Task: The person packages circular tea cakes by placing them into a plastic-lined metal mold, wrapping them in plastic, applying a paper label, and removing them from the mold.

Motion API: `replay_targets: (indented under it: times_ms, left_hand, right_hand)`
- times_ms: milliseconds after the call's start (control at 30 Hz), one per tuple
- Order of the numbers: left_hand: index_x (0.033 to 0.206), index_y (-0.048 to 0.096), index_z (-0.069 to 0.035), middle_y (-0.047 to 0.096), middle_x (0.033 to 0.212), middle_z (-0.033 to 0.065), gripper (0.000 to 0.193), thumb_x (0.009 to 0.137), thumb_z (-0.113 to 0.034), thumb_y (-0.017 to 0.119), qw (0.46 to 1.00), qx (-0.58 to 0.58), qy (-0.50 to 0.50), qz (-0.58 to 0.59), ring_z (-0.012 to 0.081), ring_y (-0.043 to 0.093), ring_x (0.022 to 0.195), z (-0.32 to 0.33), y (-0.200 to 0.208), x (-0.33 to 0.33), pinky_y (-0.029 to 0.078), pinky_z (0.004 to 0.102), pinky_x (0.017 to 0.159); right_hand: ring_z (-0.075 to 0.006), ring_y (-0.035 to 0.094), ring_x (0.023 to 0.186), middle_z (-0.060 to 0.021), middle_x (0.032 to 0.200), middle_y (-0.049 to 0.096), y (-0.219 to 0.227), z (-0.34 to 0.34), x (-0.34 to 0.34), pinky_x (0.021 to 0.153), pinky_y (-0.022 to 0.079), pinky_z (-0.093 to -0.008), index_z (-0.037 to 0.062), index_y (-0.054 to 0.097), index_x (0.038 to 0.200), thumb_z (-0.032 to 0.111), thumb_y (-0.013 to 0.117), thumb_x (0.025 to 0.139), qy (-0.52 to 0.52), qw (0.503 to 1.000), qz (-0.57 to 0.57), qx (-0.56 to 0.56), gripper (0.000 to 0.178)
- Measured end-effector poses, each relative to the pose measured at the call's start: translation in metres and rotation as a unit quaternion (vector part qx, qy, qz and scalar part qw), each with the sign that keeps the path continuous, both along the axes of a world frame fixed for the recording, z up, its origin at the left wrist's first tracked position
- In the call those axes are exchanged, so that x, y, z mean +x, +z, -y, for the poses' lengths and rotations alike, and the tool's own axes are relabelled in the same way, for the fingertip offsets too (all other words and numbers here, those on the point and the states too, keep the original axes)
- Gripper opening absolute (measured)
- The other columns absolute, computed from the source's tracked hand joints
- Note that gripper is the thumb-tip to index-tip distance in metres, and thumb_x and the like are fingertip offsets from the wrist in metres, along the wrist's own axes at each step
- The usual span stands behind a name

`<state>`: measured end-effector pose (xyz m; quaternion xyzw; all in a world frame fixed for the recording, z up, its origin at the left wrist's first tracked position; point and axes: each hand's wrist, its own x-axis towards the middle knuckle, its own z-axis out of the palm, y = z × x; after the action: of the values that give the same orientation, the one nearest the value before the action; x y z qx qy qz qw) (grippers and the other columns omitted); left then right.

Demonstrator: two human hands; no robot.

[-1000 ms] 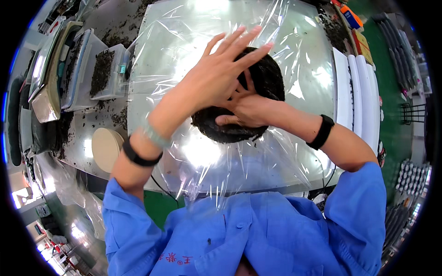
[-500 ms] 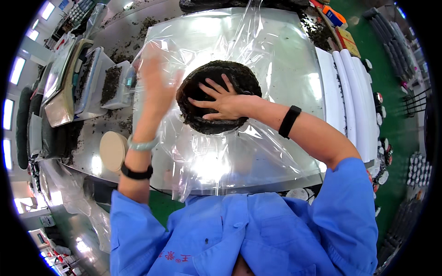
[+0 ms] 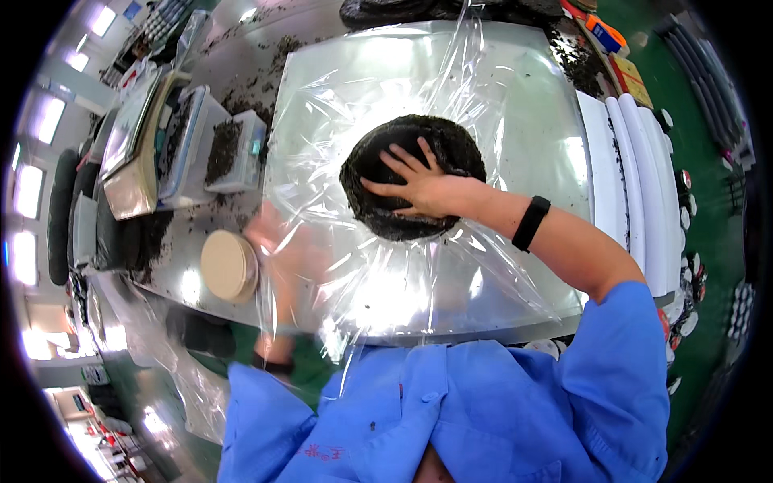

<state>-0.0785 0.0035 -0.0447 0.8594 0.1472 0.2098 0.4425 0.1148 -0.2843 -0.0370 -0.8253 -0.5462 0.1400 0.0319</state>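
A dark, round, rough-edged mass [image 3: 463, 149] with a hollowed middle rests on a sheet of clear plastic film [image 3: 499, 278]. It looks leafy or fibrous; its exact kind I cannot make out. My right hand [image 3: 431, 189] presses flat into the hollow with its fingers spread, holding nothing. My left hand [image 3: 282, 241] is smeared by motion over the film's left side, near a round beige lidded tub [image 3: 228, 266]. Whether its fingers grip anything is not visible. Under the film lies a shiny pale board [image 3: 547, 97].
Left of the board are a clear plastic bin [image 3: 192, 145] and a smaller clear box [image 3: 245, 153] with dark crumbs in it. White rolls [image 3: 638, 177] lie along the right side. Dark slabs [image 3: 403, 11] and an orange-and-blue tape dispenser [image 3: 604, 34] sit at the far edge.
My left hand has swung down toward me, from beside the dark mass to near the beige tub. My right hand stays spread in the hollow. The view has shifted slightly.
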Motion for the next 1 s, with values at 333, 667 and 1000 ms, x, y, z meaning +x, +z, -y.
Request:
replay_targets:
  times_ms: [333, 667, 1000]
  left_hand:
    - [0.101, 0.065, -0.006, 0.067, 0.108, 0.0149, 0.027, 0.094, -0.031, 0.061, 0.909, 0.282, -0.089, 0.294, 0.0266, 0.064, 0.089, 0.064, 0.096, 0.027, 0.051, 0.0383, 0.081]
    - [0.134, 0.057, -0.009, 0.04, 0.146, 0.024, 0.055, 0.085, -0.027, 0.074, 0.952, 0.188, -0.231, -0.063, 0.0383, 0.04, 0.136, 0.091, 0.007, -0.043, 0.042, 0.0464, 0.107]
    - [0.134, 0.044, -0.004, 0.031, 0.148, 0.0213, 0.07, 0.09, -0.058, 0.059, 0.909, 0.279, -0.027, 0.308, 0.0309, 0.028, 0.139, 0.123, 0.091, 0.043, 0.026, 0.0443, 0.115]
  right_hand:
    - [-0.0409, 0.002, 0.151, -0.0245, 0.162, 0.008, -0.007, 0.006, 0.0, 0.114, -0.003, -0.069, 0.0447, 0.015, 0.156, 0.047, 0.062, 0.092, -0.012, 1.0, -0.01, 0.027, 0.079]
    - [-0.0421, 0.003, 0.151, -0.0243, 0.161, 0.012, -0.006, 0.003, -0.002, 0.113, -0.002, -0.0701, 0.0435, 0.017, 0.155, 0.051, 0.059, 0.092, -0.013, 0.999, 0.003, 0.034, 0.077]
    - [-0.0384, 0.0, 0.152, -0.0216, 0.163, 0.01, -0.013, 0.003, 0.0, 0.114, -0.008, -0.067, 0.04, 0.027, 0.154, 0.051, 0.06, 0.091, -0.027, 0.999, -0.022, 0.025, 0.072]
